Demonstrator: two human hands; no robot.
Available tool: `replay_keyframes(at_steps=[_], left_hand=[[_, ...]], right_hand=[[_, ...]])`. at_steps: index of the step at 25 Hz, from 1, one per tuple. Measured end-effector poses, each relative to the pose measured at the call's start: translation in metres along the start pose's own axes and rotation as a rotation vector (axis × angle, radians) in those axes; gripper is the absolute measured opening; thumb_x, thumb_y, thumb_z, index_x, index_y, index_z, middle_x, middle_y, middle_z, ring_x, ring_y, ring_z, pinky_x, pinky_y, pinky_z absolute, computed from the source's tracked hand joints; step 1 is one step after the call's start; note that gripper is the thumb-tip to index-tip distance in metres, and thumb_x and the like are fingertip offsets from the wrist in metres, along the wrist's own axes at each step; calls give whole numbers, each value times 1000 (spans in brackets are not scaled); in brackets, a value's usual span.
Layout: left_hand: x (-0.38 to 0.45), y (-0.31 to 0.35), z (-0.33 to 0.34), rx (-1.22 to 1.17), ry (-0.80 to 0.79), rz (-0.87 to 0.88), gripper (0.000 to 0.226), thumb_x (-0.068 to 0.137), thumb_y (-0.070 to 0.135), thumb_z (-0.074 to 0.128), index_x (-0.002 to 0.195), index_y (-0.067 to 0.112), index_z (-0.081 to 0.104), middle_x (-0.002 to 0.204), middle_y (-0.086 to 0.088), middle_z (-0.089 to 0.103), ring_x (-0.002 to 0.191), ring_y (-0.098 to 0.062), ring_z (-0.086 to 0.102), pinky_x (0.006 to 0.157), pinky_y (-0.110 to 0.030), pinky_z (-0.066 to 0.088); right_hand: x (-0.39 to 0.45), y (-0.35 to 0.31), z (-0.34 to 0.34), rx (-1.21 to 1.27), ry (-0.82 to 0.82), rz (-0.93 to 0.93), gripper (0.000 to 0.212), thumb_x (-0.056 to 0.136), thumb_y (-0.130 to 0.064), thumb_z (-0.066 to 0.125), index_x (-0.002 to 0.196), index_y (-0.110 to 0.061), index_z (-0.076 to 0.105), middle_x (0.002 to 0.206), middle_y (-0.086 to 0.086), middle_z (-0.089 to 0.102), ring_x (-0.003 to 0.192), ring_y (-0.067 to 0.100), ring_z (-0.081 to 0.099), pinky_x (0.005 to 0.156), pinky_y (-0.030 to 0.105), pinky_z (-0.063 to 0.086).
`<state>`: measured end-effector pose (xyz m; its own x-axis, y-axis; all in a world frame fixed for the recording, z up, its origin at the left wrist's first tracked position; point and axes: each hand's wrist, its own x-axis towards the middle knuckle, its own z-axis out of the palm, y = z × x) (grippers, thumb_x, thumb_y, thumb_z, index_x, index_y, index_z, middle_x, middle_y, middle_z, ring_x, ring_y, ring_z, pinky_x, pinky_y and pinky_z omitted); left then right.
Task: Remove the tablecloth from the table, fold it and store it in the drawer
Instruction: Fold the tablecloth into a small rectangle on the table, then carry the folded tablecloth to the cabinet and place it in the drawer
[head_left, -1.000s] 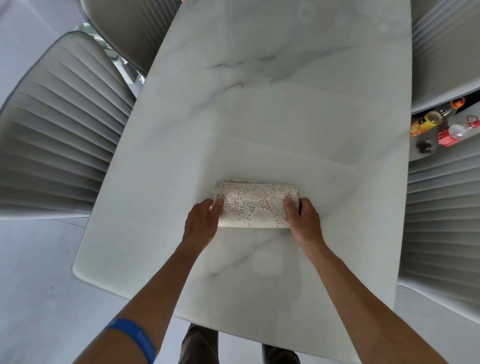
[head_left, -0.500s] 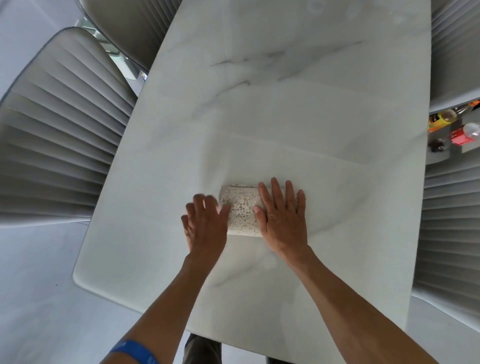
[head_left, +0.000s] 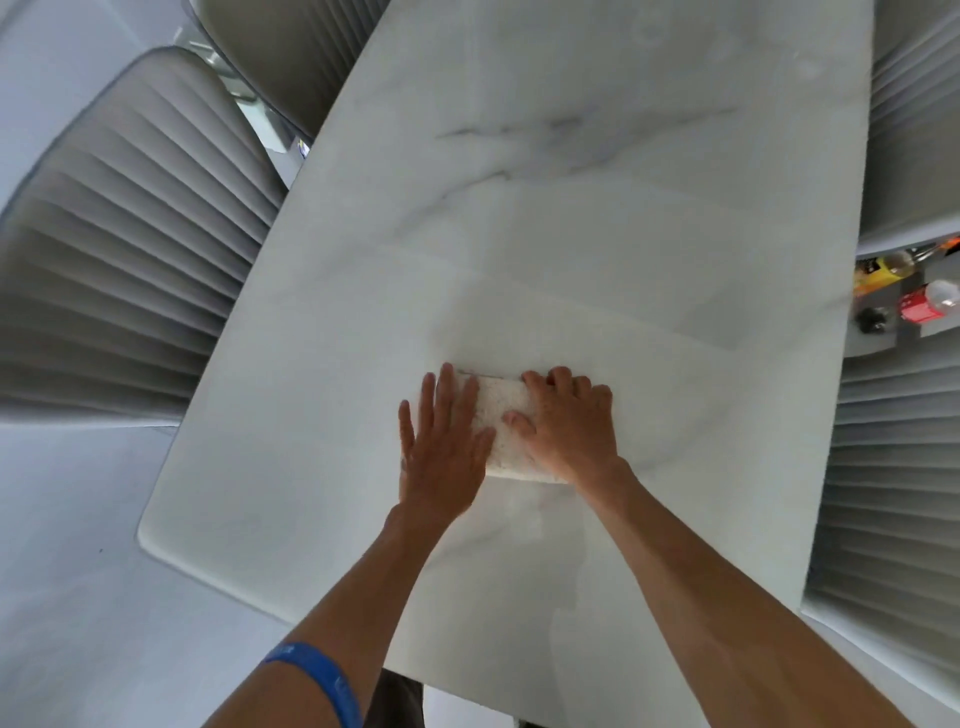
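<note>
The tablecloth (head_left: 501, 415), white with a lace-like pattern, is folded into a small thick packet near the front of the white marble table (head_left: 571, 208). My left hand (head_left: 441, 447) lies flat on the packet's left end with its fingers spread. My right hand (head_left: 569, 426) covers the right end, its fingers curled over the far edge and its thumb on top. Only a strip of cloth shows between my hands. No drawer is in view.
Ribbed grey chairs stand close to the table: one on the left (head_left: 119, 260), one at the back left (head_left: 291, 52), one on the right (head_left: 893, 493). A yellow bottle (head_left: 883, 267) and a red-labelled bottle (head_left: 930, 301) lie low at the right, between chairs.
The cloth went from a wide folded strip held at both ends to a narrower packet. My left hand has slid onto its left end, and my right hand's fingers have curled over the far edge.
</note>
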<state>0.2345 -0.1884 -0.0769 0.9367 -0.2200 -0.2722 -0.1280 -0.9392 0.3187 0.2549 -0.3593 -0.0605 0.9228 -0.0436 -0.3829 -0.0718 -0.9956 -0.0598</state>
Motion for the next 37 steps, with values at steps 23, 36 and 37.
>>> replay_keyframes(at_steps=[23, 36, 37], left_hand=[[-144, -116, -211, -1846, -270, -25, 67, 75, 5, 75, 132, 28, 50, 126, -17, 64, 112, -38, 63, 86, -42, 54], [-378, -133, -192, -1162, 869, -489, 73, 73, 14, 69, 138, 39, 48, 118, 6, 70, 106, -12, 67, 84, -42, 57], [-394, -143, -191, -1082, 874, -513, 77, 71, 12, 71, 139, 40, 47, 120, 6, 69, 107, -10, 67, 85, -43, 57]], right_hand=[[-104, -177, -145, 1873, -147, 176, 66, 75, -26, 80, 130, -2, 53, 121, 22, 68, 112, 41, 64, 93, 60, 52], [-284, -390, -96, 1588, -496, -354, 63, 81, -55, 63, 141, -44, 43, 142, -9, 55, 128, 10, 54, 111, 43, 40], [-295, -407, -92, 1643, -584, -360, 62, 79, -54, 66, 137, -44, 47, 137, -6, 60, 123, 15, 59, 108, 46, 44]])
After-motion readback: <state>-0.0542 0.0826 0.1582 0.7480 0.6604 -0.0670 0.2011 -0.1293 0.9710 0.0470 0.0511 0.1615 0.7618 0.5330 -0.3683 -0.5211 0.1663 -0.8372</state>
